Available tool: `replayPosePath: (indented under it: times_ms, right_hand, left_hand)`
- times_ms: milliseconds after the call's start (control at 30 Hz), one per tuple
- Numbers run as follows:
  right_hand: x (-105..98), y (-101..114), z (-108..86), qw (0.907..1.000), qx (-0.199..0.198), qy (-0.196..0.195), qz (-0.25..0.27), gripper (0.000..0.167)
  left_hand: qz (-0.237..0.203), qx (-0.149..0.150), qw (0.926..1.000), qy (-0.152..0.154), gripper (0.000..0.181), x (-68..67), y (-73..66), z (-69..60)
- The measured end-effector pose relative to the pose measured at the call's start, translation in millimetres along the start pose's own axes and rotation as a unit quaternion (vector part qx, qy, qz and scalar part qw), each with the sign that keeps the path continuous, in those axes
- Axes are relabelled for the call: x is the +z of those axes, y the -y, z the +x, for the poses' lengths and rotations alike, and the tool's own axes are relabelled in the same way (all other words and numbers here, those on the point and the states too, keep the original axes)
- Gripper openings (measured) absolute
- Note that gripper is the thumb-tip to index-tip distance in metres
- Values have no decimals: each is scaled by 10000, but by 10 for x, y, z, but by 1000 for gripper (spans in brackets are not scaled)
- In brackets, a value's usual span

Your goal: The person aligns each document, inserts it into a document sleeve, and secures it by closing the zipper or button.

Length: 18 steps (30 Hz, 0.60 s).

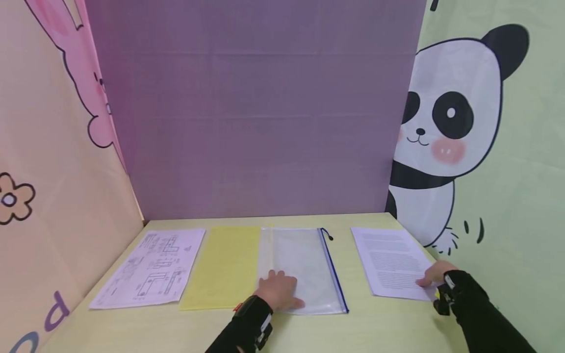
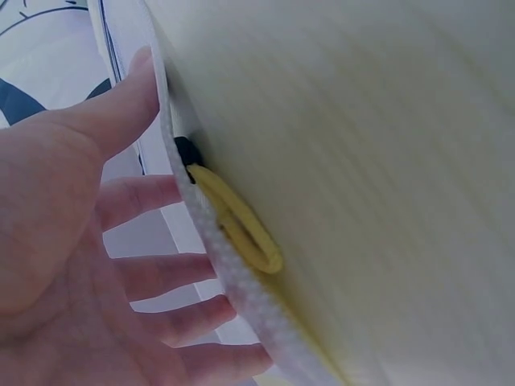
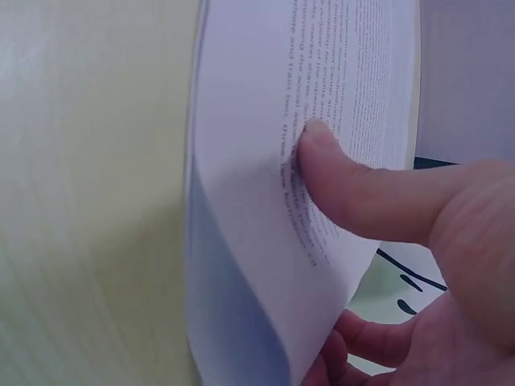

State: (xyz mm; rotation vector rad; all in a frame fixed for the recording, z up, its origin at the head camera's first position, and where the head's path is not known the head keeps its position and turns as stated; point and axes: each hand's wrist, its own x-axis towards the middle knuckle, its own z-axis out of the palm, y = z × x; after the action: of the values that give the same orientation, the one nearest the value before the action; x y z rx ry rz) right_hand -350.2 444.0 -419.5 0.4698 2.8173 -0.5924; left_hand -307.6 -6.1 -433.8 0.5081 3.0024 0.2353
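Observation:
My left hand [image 1: 279, 290] rests with spread fingers on a clear zip document bag [image 1: 304, 274], which has a dark blue zipper along its right side. In the left wrist view, the fingers lie straight across the bag's surface, near a yellow cord loop [image 2: 241, 225] with a black end. At the right, my right hand [image 1: 434, 274] pinches the lower right corner of a printed text sheet [image 1: 390, 260]. The right wrist view shows the thumb [image 3: 346, 181] on the print, fingers behind, and the paper's edge bowed up from the table. Whether several sheets lie there, I cannot tell.
A yellow document bag [image 1: 225, 264] lies left of the clear one, their edges meeting or overlapping. Farther left is a white sheet with technical drawings [image 1: 152, 267]. All lie on a pale wooden table [image 1: 326, 333]. A purple panel [image 1: 260, 108] stands behind; printed cloth flanks both sides.

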Motion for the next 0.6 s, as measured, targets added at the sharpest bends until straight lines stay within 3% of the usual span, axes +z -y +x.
replayPosePath:
  times_ms: [200, 400, 600]
  right_hand:
    - [37, -38, 29, 9992, 59, -45, 389, 59]
    - [67, -58, 71, 9995, -92, -276, 139, 52]
    - [31, -40, -39, 9995, -85, 7, 315, 56]
  left_hand:
    - [-21, 22, 10000, -37, 49, 10, 1, -3]
    - [-3, 26, 10000, -88, 48, 16, 6, -9]
    - [-17, 20, 10000, -20, 48, 23, -31, -12]
